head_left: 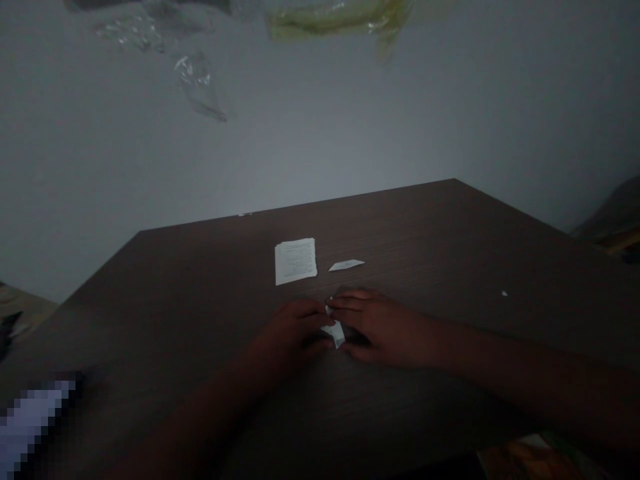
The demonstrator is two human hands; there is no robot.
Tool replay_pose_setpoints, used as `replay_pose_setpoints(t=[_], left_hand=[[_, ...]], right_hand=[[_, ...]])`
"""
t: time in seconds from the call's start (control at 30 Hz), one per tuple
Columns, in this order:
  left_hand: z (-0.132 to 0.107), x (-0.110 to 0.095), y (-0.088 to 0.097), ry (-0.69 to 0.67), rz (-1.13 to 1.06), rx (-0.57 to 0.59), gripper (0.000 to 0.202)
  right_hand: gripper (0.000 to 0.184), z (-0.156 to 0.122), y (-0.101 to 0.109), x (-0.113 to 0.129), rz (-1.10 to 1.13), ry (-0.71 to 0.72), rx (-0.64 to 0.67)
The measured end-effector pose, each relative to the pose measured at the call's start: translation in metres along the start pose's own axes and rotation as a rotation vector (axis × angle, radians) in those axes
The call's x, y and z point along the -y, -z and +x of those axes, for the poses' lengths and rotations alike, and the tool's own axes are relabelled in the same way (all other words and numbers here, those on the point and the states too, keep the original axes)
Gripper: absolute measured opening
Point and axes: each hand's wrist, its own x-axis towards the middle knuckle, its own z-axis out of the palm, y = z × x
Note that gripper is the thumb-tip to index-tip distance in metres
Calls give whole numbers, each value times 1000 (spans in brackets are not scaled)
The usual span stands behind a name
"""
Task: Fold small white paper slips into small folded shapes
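A: Starting at the left of the worktop (200,287), what do we identify first?

B: The left hand (290,330), its fingers bent and touching the folded paper (339,335). We cannot tell whether they pinch it or only press. Beyond that hand lies the printed stack (296,262), its edges uneven.

A: And at the centre?

B: The folded paper, on the worktop between both hands and partly covered. Beyond it, apart from the stack, lies a pointed paper strip (347,265).

A: The right side?

B: The right hand (377,327), fingers extended across the paper's upper part; again, we cannot confirm a grip. Well apart, further right, lies a white scrap (505,293).

A: Which faults should we anticipate?

B: In our judgement, a skewed crease, if the hands press unevenly; a tear, if they pull apart; misalignment, because dim light and covering fingers obscure the edges.
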Motion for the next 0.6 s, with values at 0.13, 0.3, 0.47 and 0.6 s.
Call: replay_pose_setpoints(t=[0.13,0.3,0.47,0.6], left_hand=[[3,3,-4,-26,1,-8,28],[6,4,-8,-32,69,-6,30],[8,4,-7,-27,111,14,30],[7,5,-8,-31,76,1,31]], right_hand=[[51,1,-1,3,-23,0,-21],[46,0,2,2,-44,29,1],[53,-2,9,-6,-4,68,28],[52,0,12,-5,-18,36,46]])
